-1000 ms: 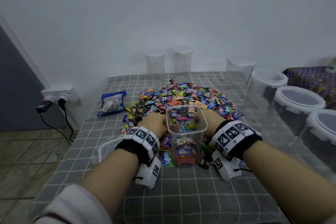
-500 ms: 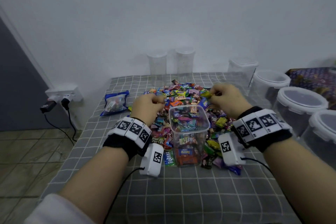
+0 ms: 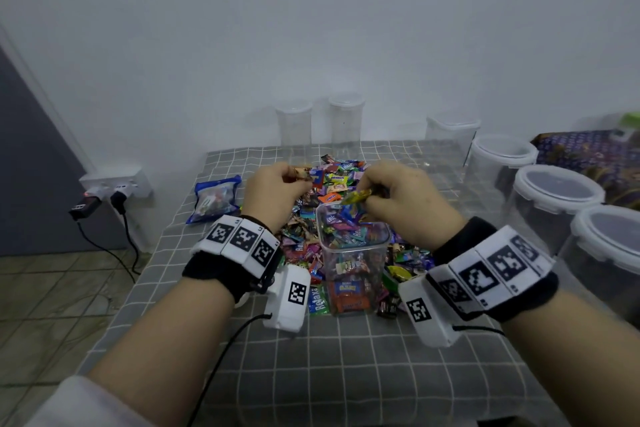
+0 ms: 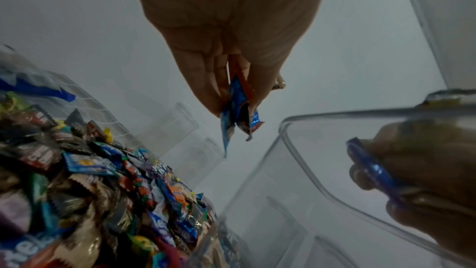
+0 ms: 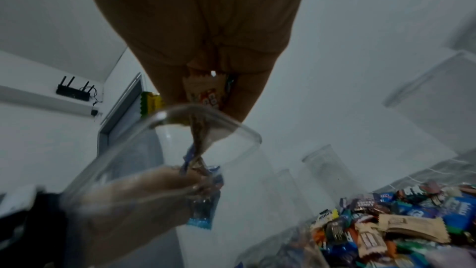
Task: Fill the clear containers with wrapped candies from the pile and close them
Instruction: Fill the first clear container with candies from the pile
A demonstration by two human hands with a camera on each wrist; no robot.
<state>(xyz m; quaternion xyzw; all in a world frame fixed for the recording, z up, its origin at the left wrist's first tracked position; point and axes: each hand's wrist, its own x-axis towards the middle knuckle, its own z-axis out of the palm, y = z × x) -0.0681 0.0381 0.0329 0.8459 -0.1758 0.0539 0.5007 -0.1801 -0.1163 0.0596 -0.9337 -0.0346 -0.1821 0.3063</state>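
A clear square container [image 3: 353, 263], mostly full of wrapped candies, stands open on the checked cloth in front of the candy pile [image 3: 332, 184]. My left hand [image 3: 277, 189] is raised above the pile, left of the container, pinching a bunch of wrapped candies [image 4: 238, 109]. My right hand [image 3: 391, 198] hovers over the container's far right corner, gripping several candies [image 5: 206, 95], a yellow-green wrapper [image 3: 358, 197] sticking out over the opening. In the wrist views the container rim [image 4: 309, 121] [image 5: 206, 113] lies just below each hand.
Two tall empty clear jars [image 3: 294, 125] [image 3: 346, 121] stand at the back by the wall. Lidded clear containers [image 3: 554, 204] line the right side. A blue candy bag [image 3: 214, 198] lies left of the pile. The table's left edge drops to a tiled floor, with plugs [image 3: 117, 198] on the wall.
Both hands rose from the pile beside the container with candies in their fingers. The right hand moved in over the container's opening; the left hand lifted slightly higher above the pile.
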